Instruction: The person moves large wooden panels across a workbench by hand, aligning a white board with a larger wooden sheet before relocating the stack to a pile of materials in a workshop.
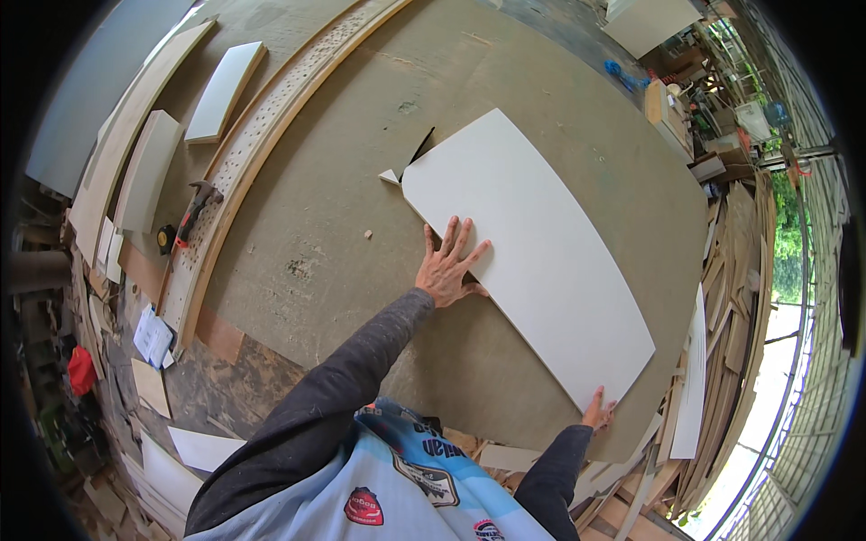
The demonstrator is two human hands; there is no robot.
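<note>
on the worktop (379, 270), the white panel (532, 243) is being positioned: left hand (451, 266) pressed flat, right hand (597, 415) gripping its corner; alignment is judged next.

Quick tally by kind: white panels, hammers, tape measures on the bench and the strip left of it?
White panels: 3 – large panel under left hand and right hand, panel, panel
Hammers: 1
Tape measures: 1
Total: 5

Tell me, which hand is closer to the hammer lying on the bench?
Left. The left hand lies flat on the white board, across from the hammer. The right hand grips the board's near corner, farther away.
</note>
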